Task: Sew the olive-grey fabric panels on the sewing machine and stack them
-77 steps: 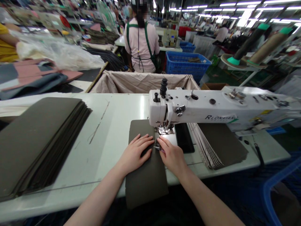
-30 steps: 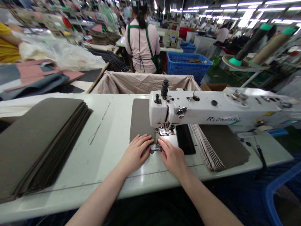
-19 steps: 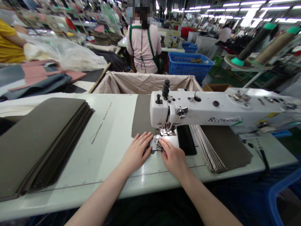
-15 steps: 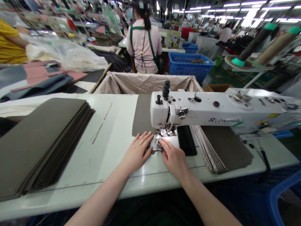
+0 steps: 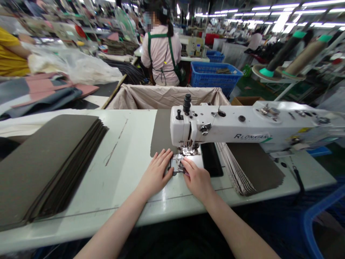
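Observation:
A grey-brown fabric panel (image 5: 161,131) lies on the table, its right edge under the head of the white sewing machine (image 5: 221,122). My left hand (image 5: 156,171) rests flat, fingers stretched out, its fingertips on the panel's near edge. Just in front of the presser foot (image 5: 190,149), my right hand (image 5: 196,178) is closed, its fingers curled low over the metal plate (image 5: 175,162). A small purplish bit shows beneath those fingers; what they hold is mostly hidden. Right of the needle area lies a flat black phone-like slab (image 5: 212,160).
A tall stack of grey-brown panels (image 5: 54,154) covers the left of the table (image 5: 126,151). Another fanned stack (image 5: 253,167) lies under the machine arm. Behind the table stands a cloth-lined bin (image 5: 167,96); beyond it are a blue basket (image 5: 215,75) and a co-worker (image 5: 164,46).
The view has shifted slightly, and the machine appears a little further left. Both hands keep nearly the same place by the needle. The co-worker ahead has turned their head to the left.

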A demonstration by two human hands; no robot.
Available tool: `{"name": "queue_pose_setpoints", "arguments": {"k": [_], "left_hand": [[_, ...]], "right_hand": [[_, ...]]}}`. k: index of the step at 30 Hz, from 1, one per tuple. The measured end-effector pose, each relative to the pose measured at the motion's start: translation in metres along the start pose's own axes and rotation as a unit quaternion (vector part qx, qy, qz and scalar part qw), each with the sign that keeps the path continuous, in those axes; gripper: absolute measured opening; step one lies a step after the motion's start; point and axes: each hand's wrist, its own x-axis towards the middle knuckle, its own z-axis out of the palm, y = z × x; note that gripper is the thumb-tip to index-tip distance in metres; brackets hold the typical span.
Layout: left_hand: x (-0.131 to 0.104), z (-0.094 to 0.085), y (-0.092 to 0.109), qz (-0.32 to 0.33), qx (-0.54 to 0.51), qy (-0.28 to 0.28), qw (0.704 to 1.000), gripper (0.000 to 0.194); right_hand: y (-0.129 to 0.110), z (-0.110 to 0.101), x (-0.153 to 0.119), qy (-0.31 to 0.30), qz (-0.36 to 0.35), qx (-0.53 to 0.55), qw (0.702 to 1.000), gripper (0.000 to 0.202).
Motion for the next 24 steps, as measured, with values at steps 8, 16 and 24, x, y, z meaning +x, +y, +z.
{"name": "queue_pose_setpoints", "arguments": {"k": [8,16,24], "left_hand": [[-0.001,0.006,-0.003,0.009,0.012,0.008,1.000,0.061],[0.006,-0.004,0.000,-0.036,0.046,0.052,0.997,0.053],[-0.039,-0.010,-0.011,-0.128,0.109,0.111,0.979,0.049]], "right_hand": [[0.000,0.000,-0.002,0.012,0.002,-0.009,1.000,0.045],[-0.005,-0.007,-0.005,0.010,0.006,-0.028,1.000,0.042],[-0.006,-0.017,-0.008,-0.002,0.005,-0.024,1.000,0.042]]}}
